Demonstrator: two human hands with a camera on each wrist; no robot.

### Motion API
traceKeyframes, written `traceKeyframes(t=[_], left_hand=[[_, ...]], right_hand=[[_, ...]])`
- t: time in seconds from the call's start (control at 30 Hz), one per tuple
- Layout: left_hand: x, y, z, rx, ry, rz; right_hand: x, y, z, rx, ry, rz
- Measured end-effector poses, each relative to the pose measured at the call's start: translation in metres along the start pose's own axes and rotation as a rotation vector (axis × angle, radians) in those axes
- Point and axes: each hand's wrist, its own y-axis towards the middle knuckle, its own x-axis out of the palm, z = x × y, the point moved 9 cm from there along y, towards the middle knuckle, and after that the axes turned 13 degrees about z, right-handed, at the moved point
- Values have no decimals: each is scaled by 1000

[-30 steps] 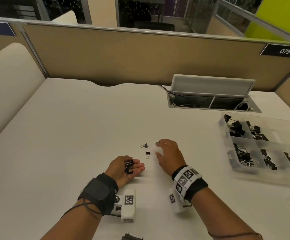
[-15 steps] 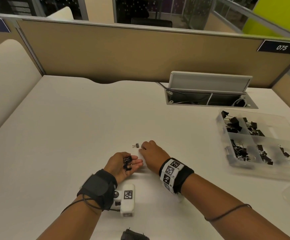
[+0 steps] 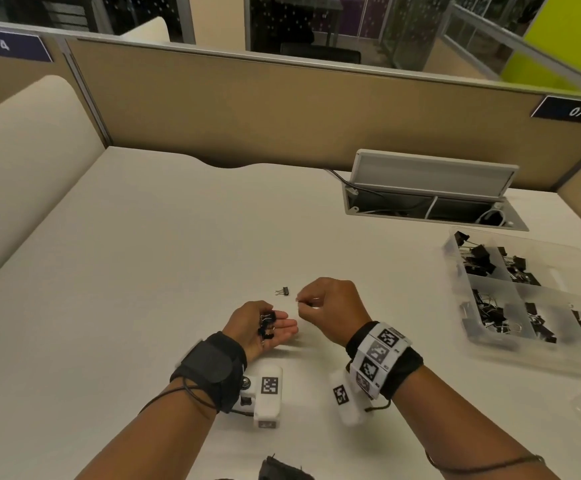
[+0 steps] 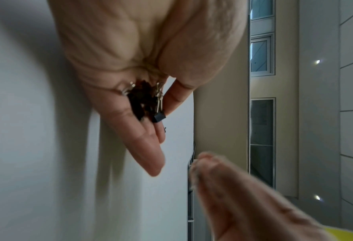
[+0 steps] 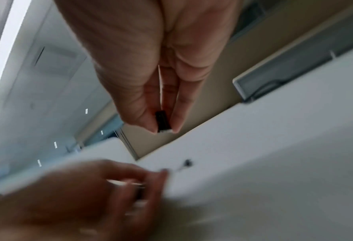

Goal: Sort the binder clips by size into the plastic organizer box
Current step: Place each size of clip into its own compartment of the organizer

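My left hand lies palm up on the white desk, cupping several small black binder clips; in the left wrist view the clips sit between thumb and fingers. My right hand hovers just right of it, pinching one small black binder clip between thumb and forefinger. One more small clip lies loose on the desk just beyond both hands. The clear plastic organizer box stands at the right, its compartments holding black clips of different sizes.
A cable hatch with its grey lid raised is open in the desk behind the box. A tan partition runs along the far edge. A dark object shows at the near edge.
My right hand moved left from the far clips, picked one small clip off the desk and lifted it beside the left palm. Only one of the loose clips is left on the desk.
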Motion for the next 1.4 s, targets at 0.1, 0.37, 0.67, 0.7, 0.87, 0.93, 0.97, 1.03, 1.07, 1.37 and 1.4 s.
traceKeyframes(t=[0.1,0.37,0.67,0.7,0.87,0.93,0.97,1.03,1.07,1.37,1.4], left_hand=[[1,3,1,12,-32,-21],[-5,1,1,12,-50,47],[-2,0,0,-29,-52,51],[-1,0,0,-33,-54,52],[0,-1,0,-46,-52,45],[-2,0,0,-44,-39,48],[-2,1,-1,-45,-33,48],[-3,2,-1,-45,-28,49],[-3,2,-1,-44,-27,50],[-3,3,0,-19,-15,52],[-3,4,-1,-18,-14,51]], right_hand=[[12,-12,-20,48,180,-33],[32,-12,-14,68,52,-125],[70,5,16,-131,-473,-463],[75,5,14,-170,-493,-483],[72,16,16,-142,-491,-404],[68,16,17,-114,-446,-380],[67,16,18,-103,-432,-374],[65,16,20,-81,-426,-365],[63,16,21,-71,-427,-357],[33,11,38,288,44,-182],[30,9,37,343,164,-165]])
